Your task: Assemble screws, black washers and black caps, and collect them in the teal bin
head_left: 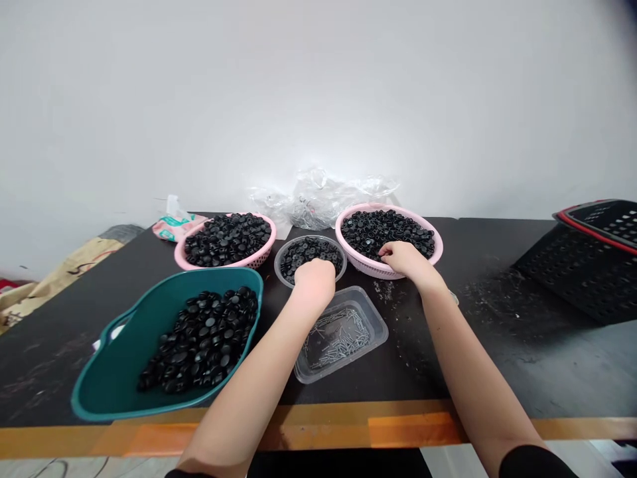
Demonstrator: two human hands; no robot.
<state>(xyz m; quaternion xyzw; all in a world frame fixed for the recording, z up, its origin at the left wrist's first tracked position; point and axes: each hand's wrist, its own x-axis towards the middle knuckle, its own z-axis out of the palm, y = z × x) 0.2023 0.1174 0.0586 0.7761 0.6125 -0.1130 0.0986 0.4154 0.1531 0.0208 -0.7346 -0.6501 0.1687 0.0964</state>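
My left hand (315,277) is closed, its knuckles up, at the near side of a round clear tub (279,271) of small black ring-like parts; its fingertips are hidden. Over the near rim of the right pink basket (365,264), my right hand (401,257) bends its fingers together among many small black caps (381,229). What lies between those fingertips is too small to make out. Just below my left hand, a clear rectangular box (375,335) holds loose metal screws (343,342).
At the left, a teal tub (119,372) holds black round pieces (209,338). Behind it stand another pink basket (266,247) of black parts and a tissue pack (174,224). Clear plastic bags (318,199) lie against the wall. A black basket (572,269) stands at the right.
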